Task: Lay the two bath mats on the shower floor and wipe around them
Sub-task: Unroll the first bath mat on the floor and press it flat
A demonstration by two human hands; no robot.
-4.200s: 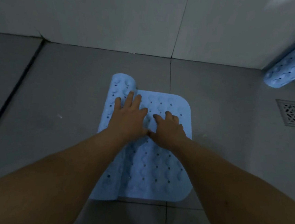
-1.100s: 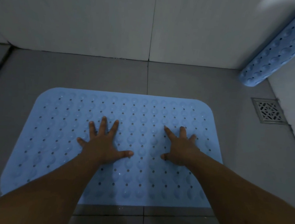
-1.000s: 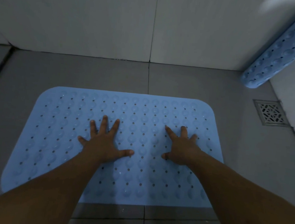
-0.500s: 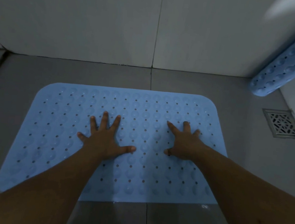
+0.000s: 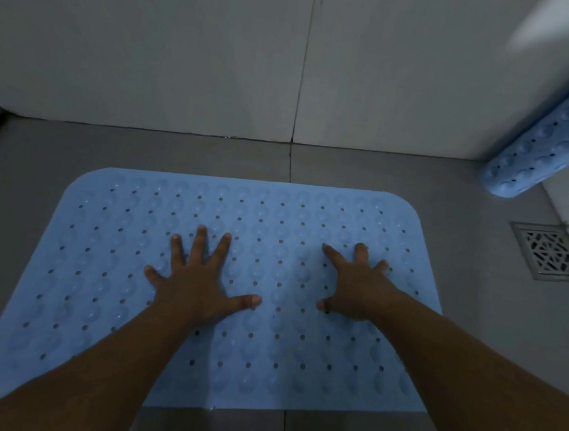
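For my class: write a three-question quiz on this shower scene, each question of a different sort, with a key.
1. True or false: the flat mat covers the drain.
2. Multiple choice. Where is the rolled mat?
A. under the left hand
B. leaning in the far right corner, its lower end on the floor
C. lying over the drain
3. Fill in: both the left hand and the right hand rest with fingers spread on the ____ mat.

Key
1. False: the drain lies bare, to the right of the mat.
2. B
3. flat
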